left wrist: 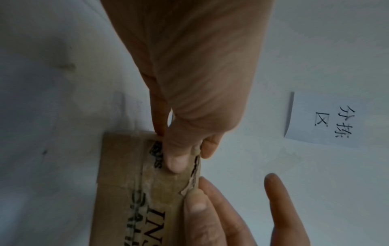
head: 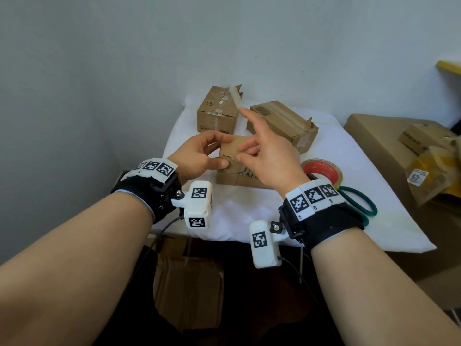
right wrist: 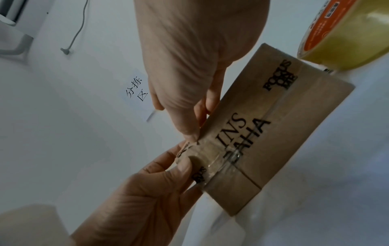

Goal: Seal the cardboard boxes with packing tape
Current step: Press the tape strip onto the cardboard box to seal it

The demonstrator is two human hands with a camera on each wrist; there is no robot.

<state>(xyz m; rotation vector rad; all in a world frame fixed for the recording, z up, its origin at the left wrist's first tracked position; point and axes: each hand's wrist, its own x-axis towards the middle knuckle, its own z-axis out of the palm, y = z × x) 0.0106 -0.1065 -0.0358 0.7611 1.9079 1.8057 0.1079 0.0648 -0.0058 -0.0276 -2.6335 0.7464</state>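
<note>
Cardboard, light and stiff but crushable, forms the small box [head: 235, 159] beside the tape roll [head: 323, 171], its far end pinched by left hand [head: 199, 158] and right hand [head: 269, 156]; best gripped at firm corners.

The setting was a parcel sorting area: a cloth-covered table [head: 336, 221] against a bare wall [head: 124, 58], boxes [head: 282, 123] stacked around it, and a handwritten wall sign [left wrist: 328, 121] reading "分拣区".
</note>
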